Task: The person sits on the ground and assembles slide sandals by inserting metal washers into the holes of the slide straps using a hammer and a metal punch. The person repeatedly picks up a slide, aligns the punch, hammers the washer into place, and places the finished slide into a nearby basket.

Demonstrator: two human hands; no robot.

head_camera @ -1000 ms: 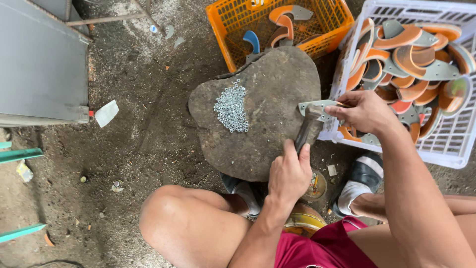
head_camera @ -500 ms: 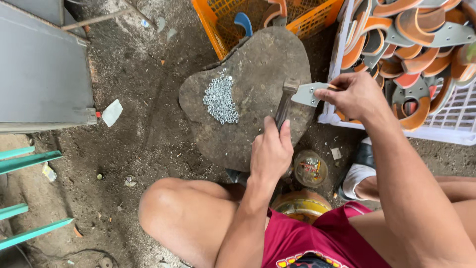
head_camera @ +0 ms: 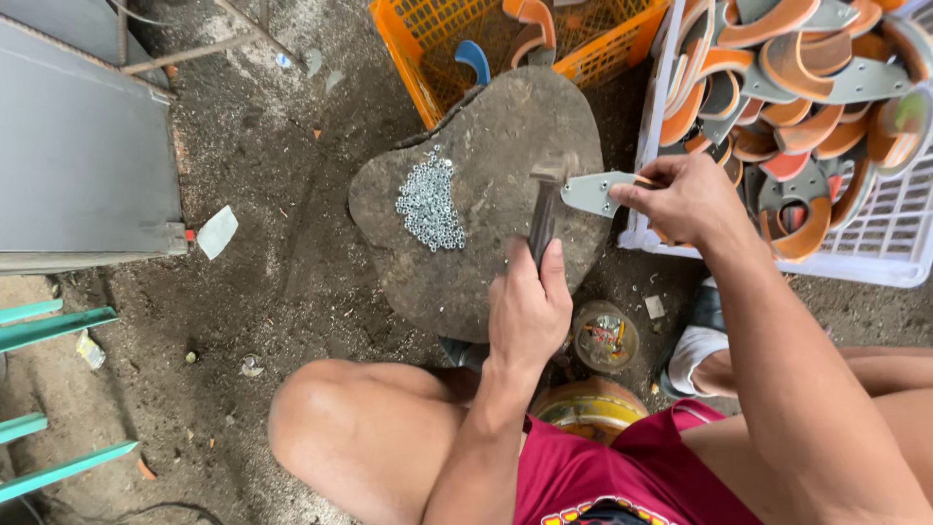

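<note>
Hammer (head_camera: 544, 209), centre frame: left hand (head_camera: 528, 313) clenched round its handle. Right hand (head_camera: 683, 197) pinches grey metal plate (head_camera: 590, 192); keep your fingertips clear, strike squarely.

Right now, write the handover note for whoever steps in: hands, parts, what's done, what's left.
Left hand grips the hammer, head over the stone slab.
Right hand pins a grey metal plate on the slab's edge.
Pile of small silver rings sits on the slab.
White crate on the right holds many orange-and-grey pieces; orange crate ahead holds a few.
Done: plate positioned, hammer raised.
Left: cannot tell how many pieces are finished.
</note>
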